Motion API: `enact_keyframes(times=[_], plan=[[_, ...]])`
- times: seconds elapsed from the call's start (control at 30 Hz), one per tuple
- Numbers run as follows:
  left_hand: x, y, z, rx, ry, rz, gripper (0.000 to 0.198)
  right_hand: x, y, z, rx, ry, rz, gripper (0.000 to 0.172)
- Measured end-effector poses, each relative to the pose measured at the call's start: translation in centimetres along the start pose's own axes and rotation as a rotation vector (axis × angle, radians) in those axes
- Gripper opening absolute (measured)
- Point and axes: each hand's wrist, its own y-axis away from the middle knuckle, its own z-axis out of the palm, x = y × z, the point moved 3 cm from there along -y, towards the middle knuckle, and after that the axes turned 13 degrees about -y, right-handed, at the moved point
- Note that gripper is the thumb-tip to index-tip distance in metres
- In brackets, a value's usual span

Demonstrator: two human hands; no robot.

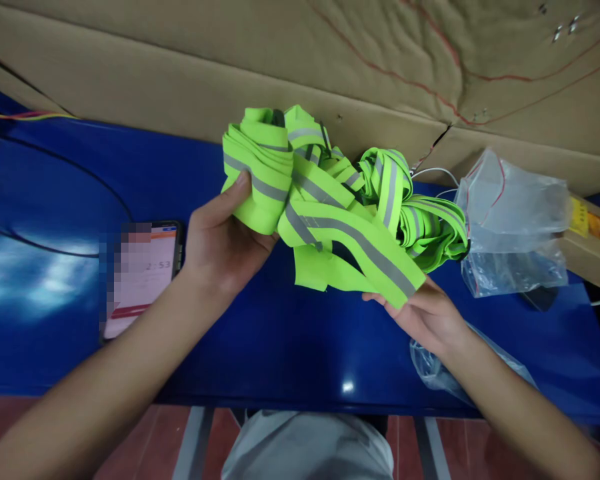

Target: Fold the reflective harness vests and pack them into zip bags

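A tangled bundle of neon green straps (325, 200) with grey reflective stripes is held above a glossy blue table (280, 347). My left hand (223, 237) is closed on a folded wad at the bundle's left end, thumb on top. My right hand (423, 313) lies palm up under the bundle's lower right part, fingers pinching a wide strap end. More of the straps trail to the right toward a clear plastic bag (515, 220).
A phone (143, 277) with a lit screen lies on the table left of my left hand. Brown cardboard (280, 60) lines the back. Another clear bag (440, 370) lies under my right wrist. A cardboard box (593, 247) stands at far right.
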Motion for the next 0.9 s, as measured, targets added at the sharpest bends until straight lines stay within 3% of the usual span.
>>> enact_keyframes(times=[0.2,0.43,0.6,0.73,0.9], plan=[[-0.1,0.3,0.3,0.006,0.035,-0.019,0.034,-0.3,0.4,-0.2,0.139,0.056,-0.081,0.023],[-0.7,0.1,0.2,-0.004,0.038,-0.048,0.033,-0.7,0.6,0.0,-0.009,0.049,0.010,0.048],[-0.6,-0.2,-0.3,-0.007,0.046,-0.027,0.030,-1.1,0.3,0.2,-0.047,0.051,0.014,0.033],[0.0,0.2,0.2,-0.017,0.039,0.007,0.037,-1.1,0.2,0.2,-0.068,0.114,0.143,0.046],[0.4,1.1,0.7,0.048,-0.003,-0.028,0.044,-0.3,1.1,0.0,-0.249,0.074,0.337,0.052]])
